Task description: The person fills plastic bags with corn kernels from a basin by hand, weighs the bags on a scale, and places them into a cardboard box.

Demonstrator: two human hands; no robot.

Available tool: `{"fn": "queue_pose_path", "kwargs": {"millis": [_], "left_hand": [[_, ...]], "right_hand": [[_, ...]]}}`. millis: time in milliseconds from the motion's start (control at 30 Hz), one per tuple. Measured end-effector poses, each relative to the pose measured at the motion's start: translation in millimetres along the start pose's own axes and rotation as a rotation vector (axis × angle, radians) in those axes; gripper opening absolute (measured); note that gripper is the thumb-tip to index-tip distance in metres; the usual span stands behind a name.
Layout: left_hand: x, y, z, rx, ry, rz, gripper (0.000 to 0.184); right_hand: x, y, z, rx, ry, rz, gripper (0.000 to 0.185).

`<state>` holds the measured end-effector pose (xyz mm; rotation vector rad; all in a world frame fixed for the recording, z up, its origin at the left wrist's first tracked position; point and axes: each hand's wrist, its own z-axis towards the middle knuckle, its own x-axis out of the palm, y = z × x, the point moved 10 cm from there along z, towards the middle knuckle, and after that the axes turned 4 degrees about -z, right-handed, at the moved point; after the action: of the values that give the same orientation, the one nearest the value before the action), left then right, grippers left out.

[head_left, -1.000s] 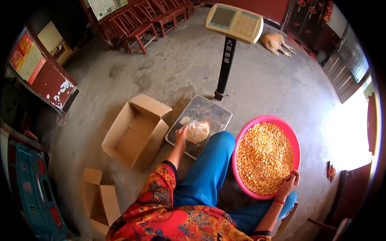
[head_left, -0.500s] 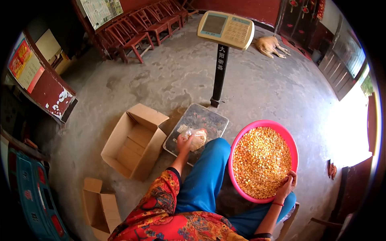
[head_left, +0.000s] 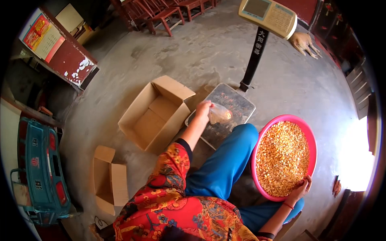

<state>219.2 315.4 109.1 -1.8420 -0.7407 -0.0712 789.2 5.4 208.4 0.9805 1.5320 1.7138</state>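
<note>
Over the scale platform, my left hand grips the top of a clear plastic bag with pale yellowish contents. Whether the bag touches the platform I cannot tell. A pink basin full of yellow-orange corn kernels stands at the right, beside my bent knee. At the basin's lower right rim rests my right hand, its fingers curled inward; what they hold, if anything, is hidden.
Left of the scale stands an open cardboard box, with a smaller one nearer me. The scale's post carries a display. A dog lies behind it. Red chairs line the back.
My left hand has lifted with the bag, whose top is now pulled up. The view has turned left, so the scale, boxes and basin appear further right. My right hand stays at the basin rim.
</note>
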Motion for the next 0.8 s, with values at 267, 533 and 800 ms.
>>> {"fn": "queue_pose_path", "kwargs": {"millis": [267,533,800], "left_hand": [[-34,-193,-45,0.162,0.152,0.068,0.027],[-144,-200,33,0.13,-0.148,0.197,0.025],[-231,-211,92,0.173,-0.385,0.181,0.017]], "right_hand": [[-1,-2,2,-0.022,-0.001,-0.004,0.013],[10,15,-6,-0.035,0.016,-0.006,0.014],[-5,1,-2,0.007,0.043,0.002,0.013]]}}
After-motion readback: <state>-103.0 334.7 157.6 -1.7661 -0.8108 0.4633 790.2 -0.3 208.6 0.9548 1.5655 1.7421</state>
